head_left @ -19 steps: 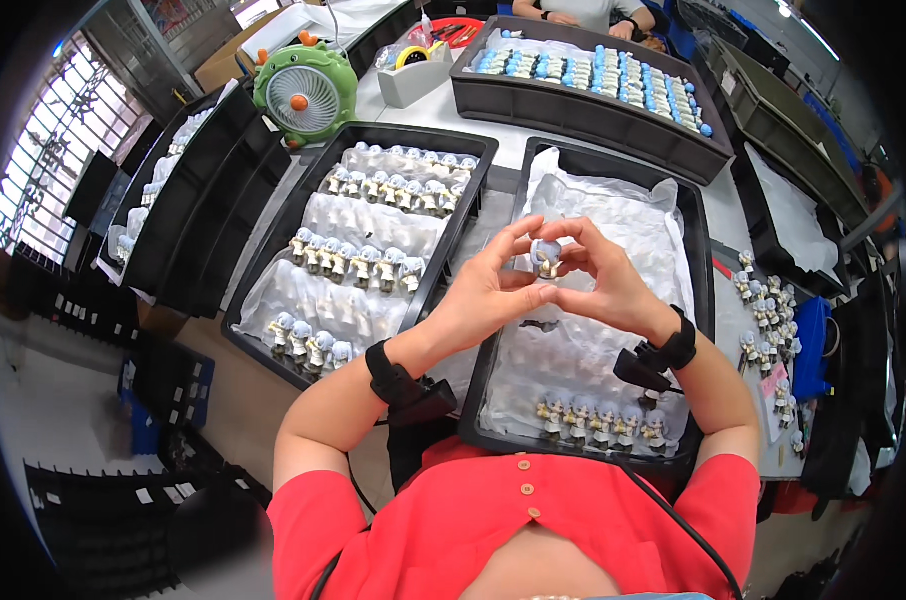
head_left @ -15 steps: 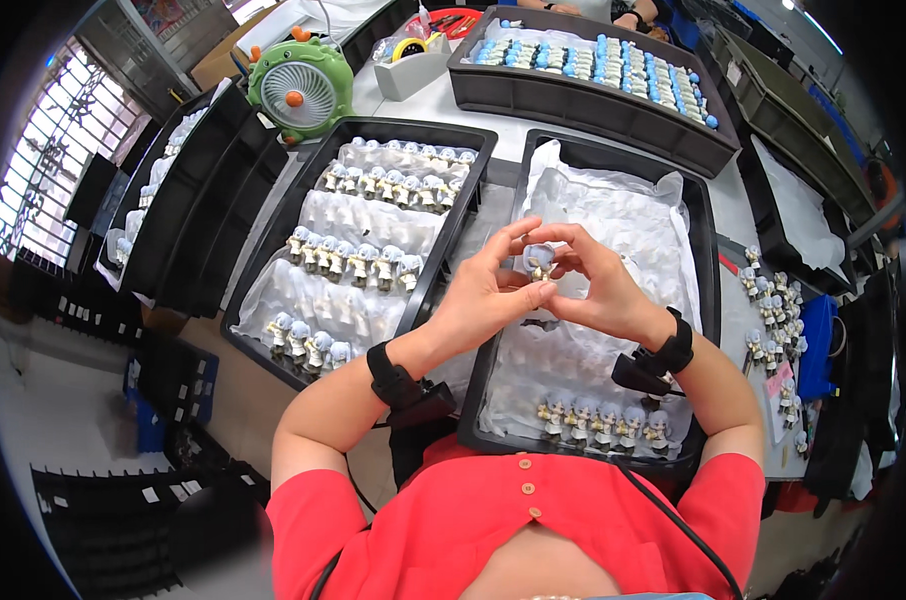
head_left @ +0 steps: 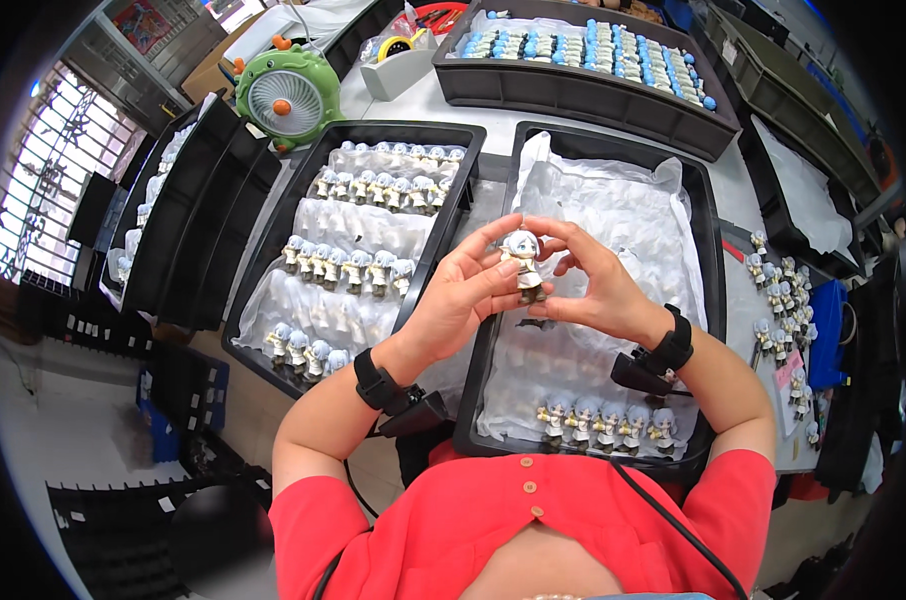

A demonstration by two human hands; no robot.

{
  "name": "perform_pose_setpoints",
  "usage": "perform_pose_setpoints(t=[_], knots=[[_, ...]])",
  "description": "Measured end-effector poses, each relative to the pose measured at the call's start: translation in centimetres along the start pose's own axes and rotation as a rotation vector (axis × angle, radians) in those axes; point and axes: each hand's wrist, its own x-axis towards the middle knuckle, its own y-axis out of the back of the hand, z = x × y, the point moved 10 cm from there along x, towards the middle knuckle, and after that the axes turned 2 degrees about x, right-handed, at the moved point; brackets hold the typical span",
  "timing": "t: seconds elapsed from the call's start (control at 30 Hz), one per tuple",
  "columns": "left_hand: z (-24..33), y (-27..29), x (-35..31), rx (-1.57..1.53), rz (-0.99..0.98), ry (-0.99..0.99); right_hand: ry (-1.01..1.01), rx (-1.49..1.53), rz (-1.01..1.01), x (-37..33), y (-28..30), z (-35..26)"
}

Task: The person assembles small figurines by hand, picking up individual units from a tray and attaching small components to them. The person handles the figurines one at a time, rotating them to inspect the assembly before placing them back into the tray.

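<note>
Between my hands, above the right-hand tray, a small figurine with pale hair, a white coat and dark legs stands roughly upright, its front showing. My left hand is closed on its side, the thumb across the body. With curved fingers and thumb, my right hand grips it from the other side near the head and the feet. Below lies a black tray lined with white wrapping sheet. Several similar figurines stand in a row at its near end.
Left of it, another black tray holds rows of figurines. A green fan and a tape dispenser stand behind. At the back, a large crate holds blue-topped pieces. Loose figurines lie at right beside a blue bin.
The figurine has been turned from tilted, head toward me, to upright with its front and legs showing. My left hand has shifted slightly left, and the view has moved a little.
</note>
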Motion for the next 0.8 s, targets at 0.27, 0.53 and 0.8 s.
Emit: perform_pose_setpoints(t=[0.27,0.53,0.8], knots=[[-0.24,-0.13,-0.07,-0.023,-0.017,0.012,-0.014,0.032,0.013,-0.21,-0.10,0.31],[-0.29,-0.27,-0.24,-0.041,-0.031,0.011,-0.048,0.046,0.002,-0.26,-0.23,0.31],[-0.32,-0.43,-0.20,-0.030,-0.050,0.011,-0.018,-0.037,0.016,-0.33,0.11,-0.14]])
